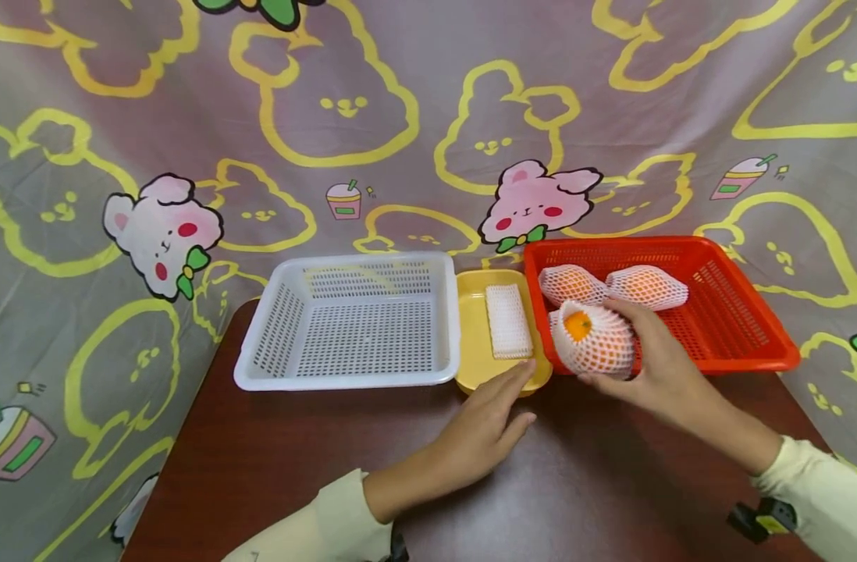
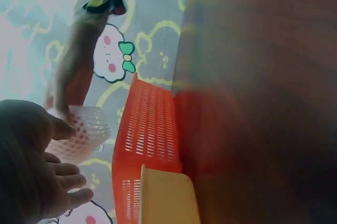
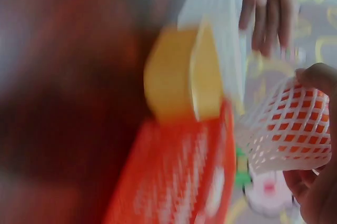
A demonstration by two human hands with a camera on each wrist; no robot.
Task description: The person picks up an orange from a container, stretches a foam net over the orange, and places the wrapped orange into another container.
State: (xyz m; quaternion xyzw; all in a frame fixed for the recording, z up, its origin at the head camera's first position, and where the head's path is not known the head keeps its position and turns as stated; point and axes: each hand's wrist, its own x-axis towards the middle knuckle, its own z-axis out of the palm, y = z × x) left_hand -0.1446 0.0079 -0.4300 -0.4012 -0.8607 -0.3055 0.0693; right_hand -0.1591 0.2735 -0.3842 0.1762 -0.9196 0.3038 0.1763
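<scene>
My right hand [image 1: 663, 363] grips an orange [image 1: 600, 347] wrapped in a white foam net, held over the front left part of the red basket [image 1: 744, 312]. The net's open end faces left and bares the fruit's top. In the right wrist view the netted orange [image 3: 295, 129] sits between thumb and fingers. My left hand [image 1: 474, 437] is at the front of the yellow tray [image 1: 474, 343], its fingers extended and holding nothing. In the left wrist view the left hand [image 2: 37, 166] has its fingers spread near the netted orange [image 2: 79, 134].
Inside the red basket lie more netted oranges [image 1: 646, 287]. Flat white foam nets [image 1: 509, 320] rest in the yellow tray, between the red basket and a white basket [image 1: 277, 378]. All stand on a dark brown table [image 1: 274, 453] before a patterned cloth [image 1: 400, 101].
</scene>
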